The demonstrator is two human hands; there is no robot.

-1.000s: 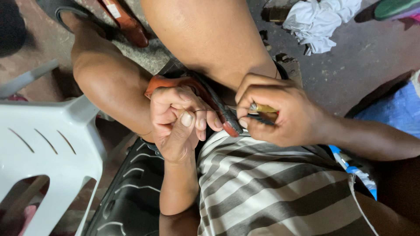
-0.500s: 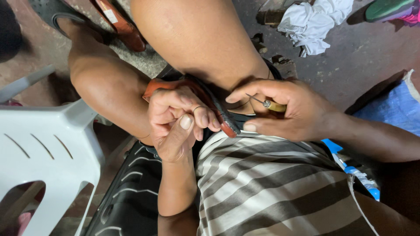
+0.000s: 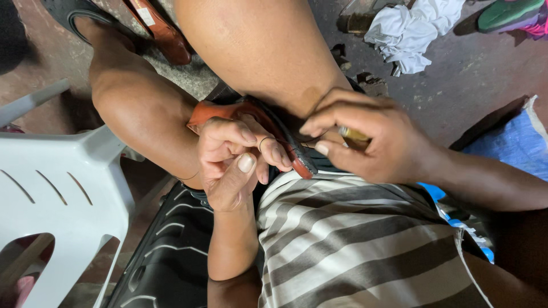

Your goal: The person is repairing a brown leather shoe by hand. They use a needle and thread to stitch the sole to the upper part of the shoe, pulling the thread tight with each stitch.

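A reddish-brown leather sandal (image 3: 258, 117) with a dark sole edge is wedged between my knees, in front of my striped shirt. My left hand (image 3: 234, 157) grips its near side, fingers curled over the edge, a thin dark thread looped over them. My right hand (image 3: 365, 140) is closed around a tool with a yellowish handle (image 3: 355, 134), its fingertips at the sandal's sole edge where the thread (image 3: 297, 141) runs. The tool's tip is hidden by my fingers.
A white plastic chair (image 3: 63, 188) stands at the left. A black ribbed mat (image 3: 165, 251) lies under my forearm. Another brown sandal (image 3: 162, 31) sits on the floor beyond my knee. A white rag (image 3: 411, 28) and blue sacking (image 3: 514, 148) lie at the right.
My right hand has shifted slightly away from my body and turned over the tool, its fingertips now pressed to the sole edge. My left hand keeps its grip on the sandal.
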